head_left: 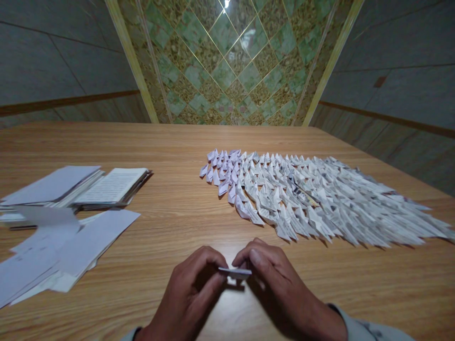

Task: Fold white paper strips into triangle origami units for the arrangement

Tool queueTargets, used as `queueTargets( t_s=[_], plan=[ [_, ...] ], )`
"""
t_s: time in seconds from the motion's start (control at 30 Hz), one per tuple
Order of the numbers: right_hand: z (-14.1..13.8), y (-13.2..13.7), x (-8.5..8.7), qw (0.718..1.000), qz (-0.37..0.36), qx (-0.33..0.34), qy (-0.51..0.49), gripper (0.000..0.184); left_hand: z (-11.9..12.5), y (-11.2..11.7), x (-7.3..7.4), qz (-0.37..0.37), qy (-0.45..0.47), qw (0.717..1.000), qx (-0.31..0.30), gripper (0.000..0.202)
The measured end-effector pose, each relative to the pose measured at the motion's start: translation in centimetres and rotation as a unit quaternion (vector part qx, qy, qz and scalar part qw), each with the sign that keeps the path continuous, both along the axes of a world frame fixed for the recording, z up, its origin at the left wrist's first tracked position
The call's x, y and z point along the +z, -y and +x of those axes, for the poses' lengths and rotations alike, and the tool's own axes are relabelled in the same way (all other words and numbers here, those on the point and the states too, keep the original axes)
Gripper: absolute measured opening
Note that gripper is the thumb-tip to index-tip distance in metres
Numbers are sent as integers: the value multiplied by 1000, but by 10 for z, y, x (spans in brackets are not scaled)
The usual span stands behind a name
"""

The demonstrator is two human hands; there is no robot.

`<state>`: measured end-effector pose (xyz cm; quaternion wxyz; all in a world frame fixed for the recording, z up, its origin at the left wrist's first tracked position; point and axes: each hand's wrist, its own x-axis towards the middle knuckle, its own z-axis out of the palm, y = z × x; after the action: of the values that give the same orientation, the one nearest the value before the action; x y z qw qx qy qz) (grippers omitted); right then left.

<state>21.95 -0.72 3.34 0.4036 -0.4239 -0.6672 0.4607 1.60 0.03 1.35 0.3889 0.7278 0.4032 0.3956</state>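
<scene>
Near the front of the table, a small folded piece of paper (pixel 235 273) is held up between both hands, seen nearly edge-on. My left hand (pixel 194 286) pinches its left end between thumb and fingers. On the other end, my right hand (pixel 277 279) has its fingers closed round the paper's right side. The underside of the fold is mostly hidden. Beyond my hands to the right stand many folded paper boats (pixel 302 194) in packed rows, pale purple at the left and printed white elsewhere.
To the left lie loose paper sheets (pixel 95 241), overlapping one another. Behind them are a stack topped by a blank sheet (pixel 57 182) and a pile of printed pages (pixel 113 185). The wooden table (pixel 170 189) reaches toward a patterned tile wall (pixel 227 71).
</scene>
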Motion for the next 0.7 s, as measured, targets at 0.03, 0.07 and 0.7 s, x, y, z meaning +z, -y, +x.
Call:
queueTargets(
  t_s=[0.03, 0.07, 0.7],
  plan=[
    [0, 0, 0, 1000, -11, -2, -8, 52, 1, 0, 0, -39, 16, 999, 12, 14],
    [0, 0, -1, 1000, -22, -4, -12, 52, 2, 0, 0, -74, 34, 996, 22, 15],
    [-9, -3, -19, 984, -151, -13, -97, 41, 5, -5, -6, -276, 168, 945, 50, 29]
  ],
)
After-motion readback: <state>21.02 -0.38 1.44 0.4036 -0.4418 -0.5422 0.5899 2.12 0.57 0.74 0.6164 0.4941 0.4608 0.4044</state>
